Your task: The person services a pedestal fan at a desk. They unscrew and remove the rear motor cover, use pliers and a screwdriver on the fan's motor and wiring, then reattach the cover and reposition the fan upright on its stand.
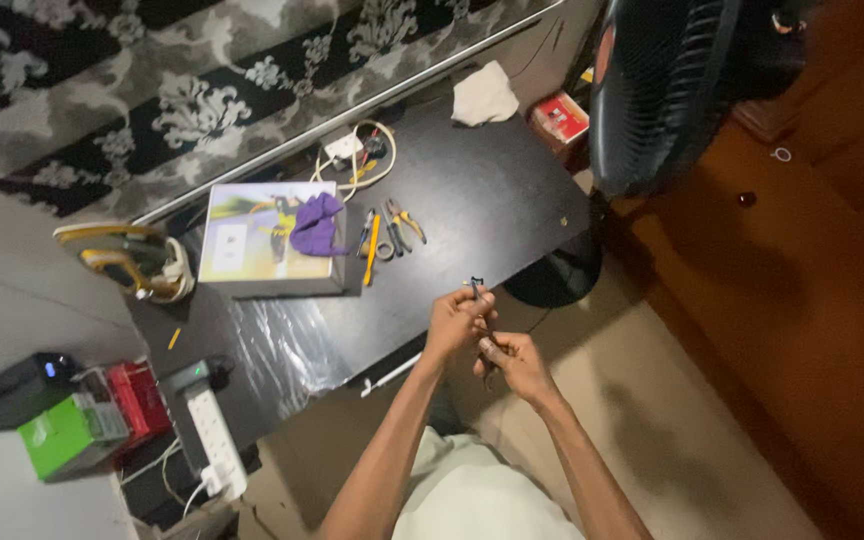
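Just off the near edge of the black rectangular worktop (472,190), both hands meet in mid-air over the beige floor (652,440). Left hand (457,320) is closed round a thin dark cable w/ a small dark end piece (476,286) poking up past the fingertips; right hand (514,362) is pinched on the same cable lower down, a short dark length hanging below it. Too small to tell what the end piece is exactly.

Handling, as a judgement: cable looks light, limp & thin, so it'll flop unless held taut betw. both hands; grip close to the end piece for control, on the sheath rather than the tip, which prob. bends or frays easily.

On the worktop, far from the hands: small pliers & cutters w/ yellow and dark handles (392,232), next to them on the left a flat pale printed box (252,240) w/ a crumpled purple cloth (316,224) on it. Further off, a coil of cream cable w/ a white plug (357,155) and a white rag (484,95). Near left: white power strip (214,430), green box (67,432). Far right: big black fan (662,90).
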Motion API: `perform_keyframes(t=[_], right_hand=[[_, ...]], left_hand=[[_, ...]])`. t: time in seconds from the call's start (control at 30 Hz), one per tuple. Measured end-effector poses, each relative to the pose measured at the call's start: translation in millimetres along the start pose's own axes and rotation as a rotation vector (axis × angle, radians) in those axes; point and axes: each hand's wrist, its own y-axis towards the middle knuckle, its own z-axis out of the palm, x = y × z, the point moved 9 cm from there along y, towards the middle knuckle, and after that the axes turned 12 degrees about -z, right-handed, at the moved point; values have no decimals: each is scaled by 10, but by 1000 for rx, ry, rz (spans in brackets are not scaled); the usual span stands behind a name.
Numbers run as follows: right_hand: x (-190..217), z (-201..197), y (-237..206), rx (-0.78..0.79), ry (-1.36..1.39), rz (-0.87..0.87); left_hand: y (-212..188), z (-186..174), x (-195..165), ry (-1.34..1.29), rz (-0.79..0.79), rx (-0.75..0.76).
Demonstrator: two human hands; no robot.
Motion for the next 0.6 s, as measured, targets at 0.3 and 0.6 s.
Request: perform_keyframes(t=[0.3,0.6], right_hand=[[-40,-1160,825,-188,-235,-22],[-137,-3064,740,-554,-196,181]], left_hand=[[1199,883,71,175,-125,199],[2020,1685,14,120,-311,163]])
